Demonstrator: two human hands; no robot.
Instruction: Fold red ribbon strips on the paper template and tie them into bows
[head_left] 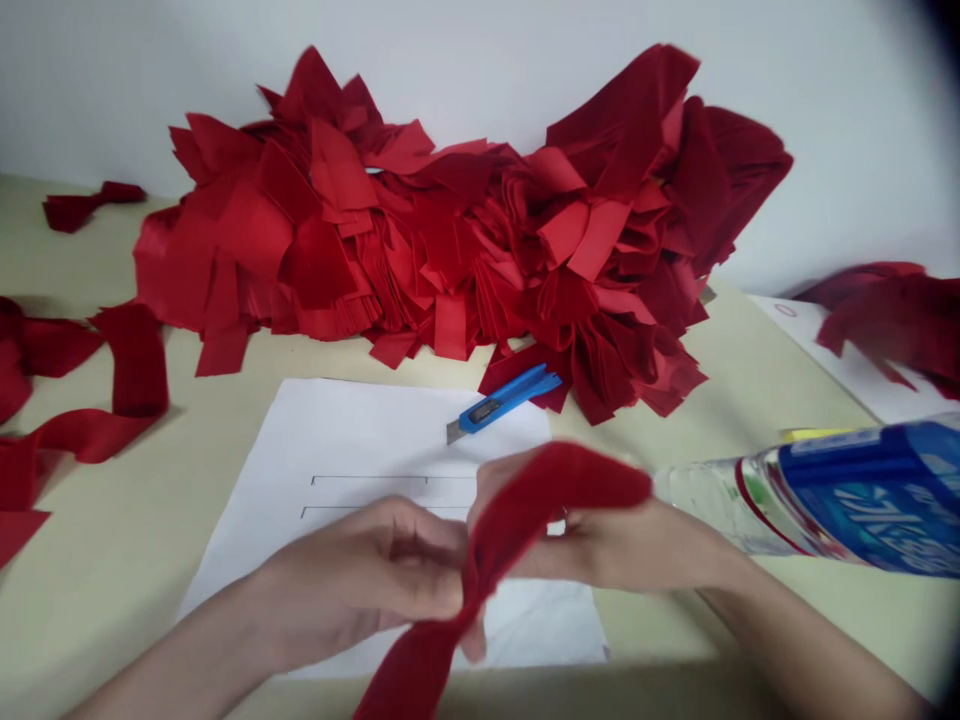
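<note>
A red velvet ribbon [517,510] is pinched narrow at its middle between my two hands, above a white sheet of paper [255,560] with ruled lines. My left hand [375,565] is closed on the ribbon, thumb on the pinched spot. My right hand [607,545] lies behind the ribbon's upper end, which covers most of its fingers; they appear curled against the ribbon from the far side. One tail of ribbon runs down past the bottom edge of the view. On the paper's far part lies a blue box cutter [502,400] with its blade out.
A large heap of cut red ribbon pieces [420,240] stretches along the wall. Long red ribbon [135,380] curls at the left, near a small tied bow [94,205]. A plastic bottle with a blue label [862,500] lies at the right. More red pieces [892,320] rest behind it.
</note>
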